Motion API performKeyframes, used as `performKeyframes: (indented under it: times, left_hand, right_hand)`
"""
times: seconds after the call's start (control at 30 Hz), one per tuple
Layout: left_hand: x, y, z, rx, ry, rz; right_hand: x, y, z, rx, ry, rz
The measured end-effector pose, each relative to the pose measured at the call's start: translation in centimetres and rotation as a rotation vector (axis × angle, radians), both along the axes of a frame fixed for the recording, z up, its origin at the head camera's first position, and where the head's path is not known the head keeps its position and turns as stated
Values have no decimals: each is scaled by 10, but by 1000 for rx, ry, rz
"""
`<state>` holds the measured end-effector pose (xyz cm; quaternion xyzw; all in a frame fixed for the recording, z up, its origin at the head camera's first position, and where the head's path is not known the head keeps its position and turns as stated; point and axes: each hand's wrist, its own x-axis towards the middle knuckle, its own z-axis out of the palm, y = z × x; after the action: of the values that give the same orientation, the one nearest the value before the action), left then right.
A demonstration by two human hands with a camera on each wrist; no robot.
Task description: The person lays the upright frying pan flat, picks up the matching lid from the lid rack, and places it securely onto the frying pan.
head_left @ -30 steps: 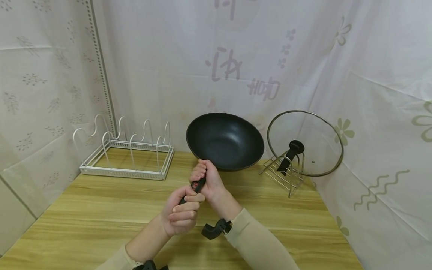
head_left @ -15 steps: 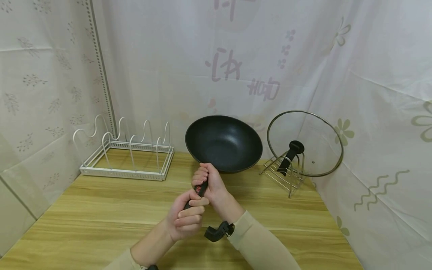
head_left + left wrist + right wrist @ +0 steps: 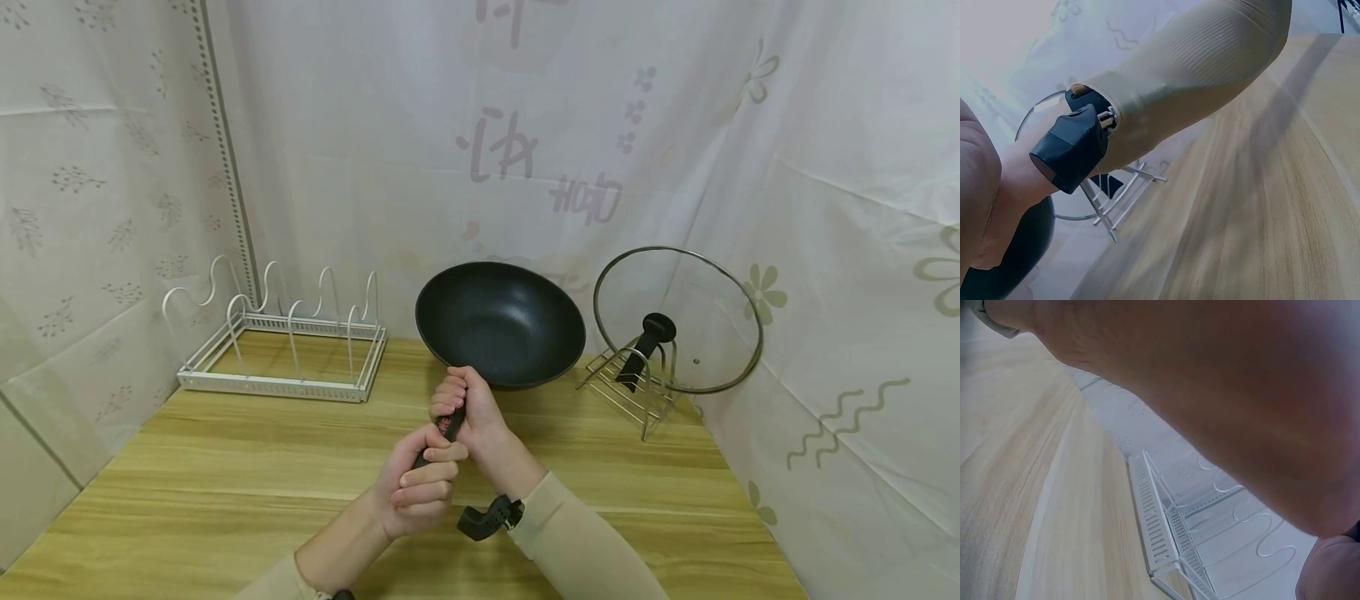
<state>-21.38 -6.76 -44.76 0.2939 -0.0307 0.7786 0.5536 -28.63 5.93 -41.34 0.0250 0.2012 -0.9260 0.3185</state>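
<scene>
Lower and slightly right of their place one second earlier are the left hand [image 3: 422,485] and right hand [image 3: 472,410]; a deep, round, black wok [image 3: 500,323] has dipped with them.

Head view: both hands curl their fingers round the wok's black, red-lettered handle [image 3: 452,422], the right nearer the bowl, the left nearer the free end. Centrally placed, the wok tilts its dark interior toward the camera; whether its base touches the light wood-grain surface [image 3: 600,508] cannot be told. At left stands a white metal rack [image 3: 273,386] with wavy uprights; at right, a round glass lid [image 3: 705,333] with a metal rim leans in a small silver wire stand [image 3: 643,408]. Pale printed cloth [image 3: 360,133] hangs behind.

Left wrist view: a beige sleeve [image 3: 1191,69] and black wrist-worn device [image 3: 1075,147] cross before the lid and stand; the wok's edge shows at lower left.

Right wrist view: a blurred bare forearm [image 3: 1166,394] fills the top, with the rack's slotted frame below; the grip is hidden.
</scene>
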Motion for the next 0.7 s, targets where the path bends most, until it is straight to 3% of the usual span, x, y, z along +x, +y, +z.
performKeyframes:
  times: [0.7]
  left_hand:
    - [-2,2,-7,-38,2,17]
  right_hand:
    - [-3,4,-10,33,39,-5]
